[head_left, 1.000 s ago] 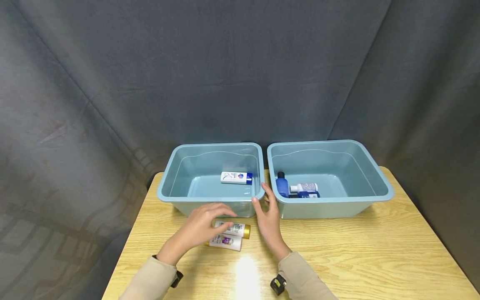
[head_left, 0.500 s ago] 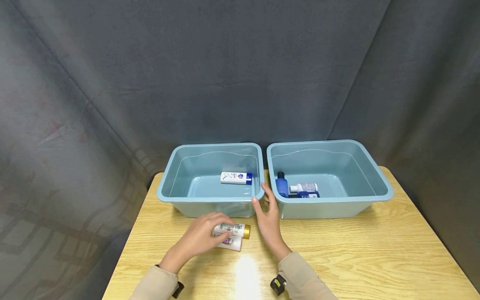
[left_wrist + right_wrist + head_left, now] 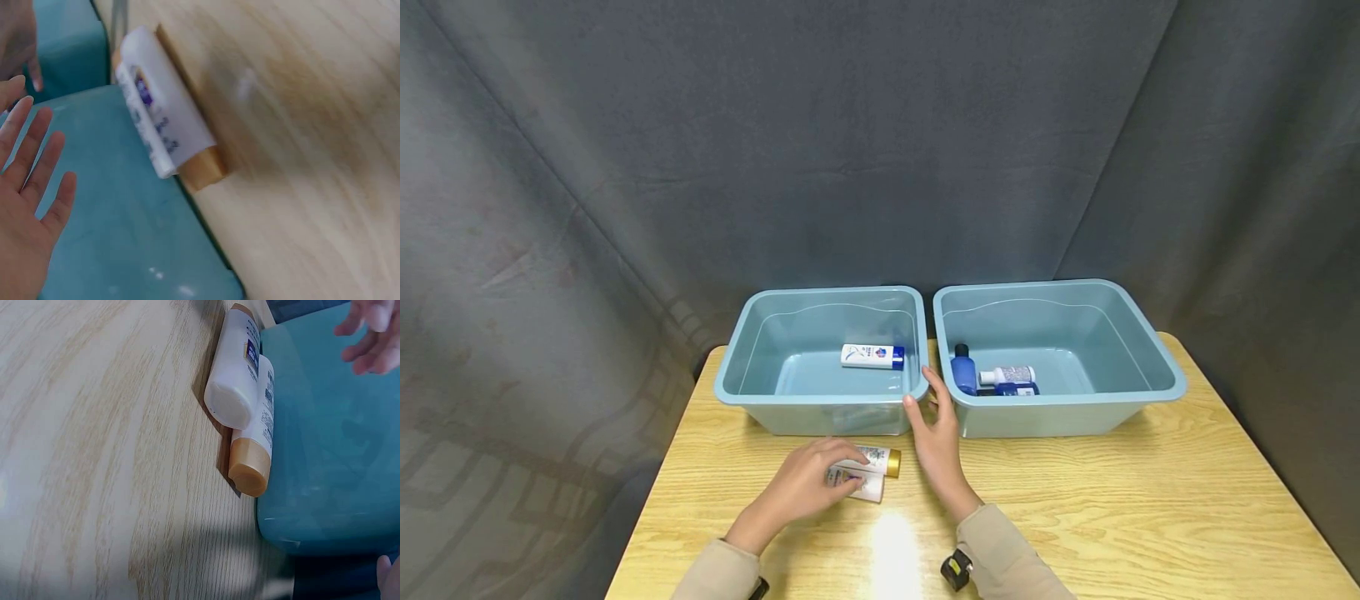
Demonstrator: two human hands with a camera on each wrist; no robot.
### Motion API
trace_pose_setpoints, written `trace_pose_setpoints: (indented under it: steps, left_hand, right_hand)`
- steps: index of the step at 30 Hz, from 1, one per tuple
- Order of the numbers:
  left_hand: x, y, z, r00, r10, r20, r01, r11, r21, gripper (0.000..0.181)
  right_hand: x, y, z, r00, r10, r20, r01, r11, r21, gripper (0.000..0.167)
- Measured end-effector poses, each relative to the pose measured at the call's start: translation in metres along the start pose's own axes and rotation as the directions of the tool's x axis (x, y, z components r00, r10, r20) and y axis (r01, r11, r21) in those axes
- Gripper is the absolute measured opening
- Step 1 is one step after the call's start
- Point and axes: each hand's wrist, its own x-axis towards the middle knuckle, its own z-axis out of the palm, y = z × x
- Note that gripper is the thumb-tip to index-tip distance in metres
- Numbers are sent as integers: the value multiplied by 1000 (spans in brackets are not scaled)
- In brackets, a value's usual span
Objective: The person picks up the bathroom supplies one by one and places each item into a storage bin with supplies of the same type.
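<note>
Two white bottles with gold caps lie side by side on the table; in the head view the rear bottle has its cap to the right, and the front bottle lies nearer. My left hand hovers over their left part, fingers spread and bent, gripping nothing. In the right wrist view the bottles lie along the blue bin's wall. My right hand touches the near right corner of the left bin, thumb and fingers spread around its rim.
A white bottle with a blue cap lies in the left bin. The right bin holds a blue bottle, a white bottle and a dark blue one. A grey curtain hangs behind the table.
My left hand has moved slightly toward the table's front edge and to the right, above the bottles. My right hand has stayed at the bin's corner.
</note>
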Motion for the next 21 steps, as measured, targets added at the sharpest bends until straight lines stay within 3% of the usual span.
trace_pose_setpoints:
  steps: [10, 21]
  left_hand:
    - [-4, -15, 14, 999, -31, 30, 31, 999, 11, 24]
    - [-7, -31, 25, 993, -108, 50, 108, 994, 2, 31]
  right_hand:
    - [0, -1, -1, 1000, 6, 5, -6, 1000, 5, 52]
    - [-1, -2, -1, 1000, 17, 11, -17, 1000, 15, 52]
